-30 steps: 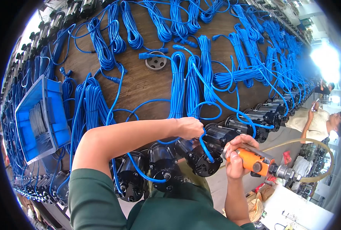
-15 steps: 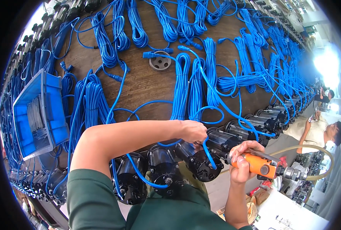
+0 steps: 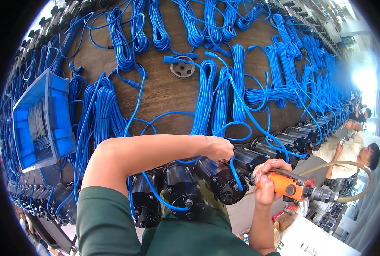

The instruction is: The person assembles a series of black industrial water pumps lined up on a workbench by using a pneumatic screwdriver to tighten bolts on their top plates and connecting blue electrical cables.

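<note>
My left hand [image 3: 219, 148] reaches across and is closed at the far end of a clear-walled cylinder with black end plates [image 3: 225, 186]. Its fingertips are partly hidden, so whatever they pinch is not visible. A blue cable [image 3: 234, 170] runs from under this hand to the cylinder's near end plate. In my right hand [image 3: 267, 181] is an orange air-powered driver [image 3: 286, 186], gripped around its body. The tool's nose points left toward that cylinder; whether it touches cannot be made out. A yellowish hose [image 3: 366, 187] leaves its metal rear fitting.
Similar cylinders [image 3: 182, 187] line the edge of the brown tabletop [image 3: 160, 91]. Bundled blue cables [image 3: 203, 96] cover much of it, around a grey disc with holes [image 3: 182, 67]. A blue bin [image 3: 64, 128] of thin rods stands left. Another person [image 3: 352, 155] is at the right.
The view has shifted slightly. The driver sits a little lower and further left in my right hand's grip. My left hand stays at the same cylinder.
</note>
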{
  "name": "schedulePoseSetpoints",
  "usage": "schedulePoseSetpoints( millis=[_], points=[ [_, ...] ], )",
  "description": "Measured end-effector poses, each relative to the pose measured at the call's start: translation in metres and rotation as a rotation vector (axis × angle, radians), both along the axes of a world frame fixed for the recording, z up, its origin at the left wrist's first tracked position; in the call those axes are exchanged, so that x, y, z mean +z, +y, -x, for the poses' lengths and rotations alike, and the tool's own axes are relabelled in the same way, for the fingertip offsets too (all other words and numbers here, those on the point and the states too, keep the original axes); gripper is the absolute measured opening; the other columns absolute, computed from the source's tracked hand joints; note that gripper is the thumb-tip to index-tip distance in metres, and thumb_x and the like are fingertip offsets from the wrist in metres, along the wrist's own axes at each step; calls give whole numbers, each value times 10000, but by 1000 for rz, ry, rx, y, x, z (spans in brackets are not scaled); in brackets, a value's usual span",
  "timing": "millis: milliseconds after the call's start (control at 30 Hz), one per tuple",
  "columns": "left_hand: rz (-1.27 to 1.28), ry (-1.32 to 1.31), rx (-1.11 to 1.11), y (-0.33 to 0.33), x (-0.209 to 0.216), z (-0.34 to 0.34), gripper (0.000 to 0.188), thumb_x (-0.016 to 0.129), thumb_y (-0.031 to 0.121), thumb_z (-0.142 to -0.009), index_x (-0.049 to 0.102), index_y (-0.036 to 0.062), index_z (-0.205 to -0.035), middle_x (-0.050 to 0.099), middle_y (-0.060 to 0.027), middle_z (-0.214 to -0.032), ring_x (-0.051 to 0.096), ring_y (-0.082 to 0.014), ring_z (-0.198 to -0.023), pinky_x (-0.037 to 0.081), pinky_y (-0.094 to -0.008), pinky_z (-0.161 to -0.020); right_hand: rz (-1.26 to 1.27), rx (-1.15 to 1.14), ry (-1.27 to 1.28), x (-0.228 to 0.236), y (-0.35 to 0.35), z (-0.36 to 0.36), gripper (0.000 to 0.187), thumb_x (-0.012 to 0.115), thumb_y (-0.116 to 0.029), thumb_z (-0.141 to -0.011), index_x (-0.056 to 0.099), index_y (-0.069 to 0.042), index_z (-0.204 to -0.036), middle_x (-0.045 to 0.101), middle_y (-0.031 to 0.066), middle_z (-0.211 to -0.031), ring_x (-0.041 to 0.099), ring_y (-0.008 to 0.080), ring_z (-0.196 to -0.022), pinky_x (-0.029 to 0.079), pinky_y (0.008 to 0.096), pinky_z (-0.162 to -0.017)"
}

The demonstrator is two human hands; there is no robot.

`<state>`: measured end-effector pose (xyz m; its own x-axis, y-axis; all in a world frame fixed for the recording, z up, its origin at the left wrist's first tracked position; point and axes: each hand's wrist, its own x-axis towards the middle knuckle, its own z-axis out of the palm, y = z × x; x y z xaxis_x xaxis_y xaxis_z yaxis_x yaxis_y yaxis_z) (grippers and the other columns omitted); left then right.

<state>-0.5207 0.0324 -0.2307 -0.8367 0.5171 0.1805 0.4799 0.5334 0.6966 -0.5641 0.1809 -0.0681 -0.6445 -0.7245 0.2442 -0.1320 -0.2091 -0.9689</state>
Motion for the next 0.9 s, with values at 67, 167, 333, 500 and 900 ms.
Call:
schedulePoseSetpoints(
  millis=[67, 167, 333, 500, 900],
  points=[
    [-44, -67, -21, -3, 7, -1, 71, 739, 117, -698, 739, 74, -754, 694, -147, -725, 690, -353, -740, 558, -438, -646, -28, -28, 35, 3, -3, -4, 374, 534, 6, -740, 499, 13, -1112, 535, 118, -886, 500, 130, -566, 490, 281, -555],
    [-24, -77, -2, -5, 11, -3, 70, 740, 118, -700, 739, 74, -754, 692, -148, -720, 688, -352, -736, 554, -437, -640, -35, -41, 73, 4, -1, -3, 378, 519, -1, -720, 506, 15, -1098, 539, 118, -869, 496, 131, -553, 487, 285, -562],
    [26, -56, -9, -8, 6, -2, 66, 731, 106, -704, 731, 53, -742, 682, -154, -703, 676, -363, -708, 532, -456, -614, -38, -100, 29, 6, -3, -5, 382, 528, -11, -716, 508, 15, -1096, 536, 115, -864, 496, 133, -553, 482, 283, -554],
    [27, -60, -8, 0, 4, 0, 100, 746, 119, -691, 733, 35, -743, 700, -172, -749, 690, -363, -747, 551, -442, -643, -40, -46, 58, 3, -2, -4, 379, 527, -7, -722, 508, 16, -1100, 540, 112, -871, 503, 130, -560, 483, 283, -555],
    [-75, -87, -26, -3, -3, -2, 71, 718, 104, -697, 730, 52, -744, 685, -155, -716, 687, -360, -729, 552, -441, -628, -56, -69, -11, 5, -2, 1, 367, 536, -21, -729, 510, 5, -1094, 532, 103, -869, 493, 131, -569, 476, 273, -553]
  ],
)
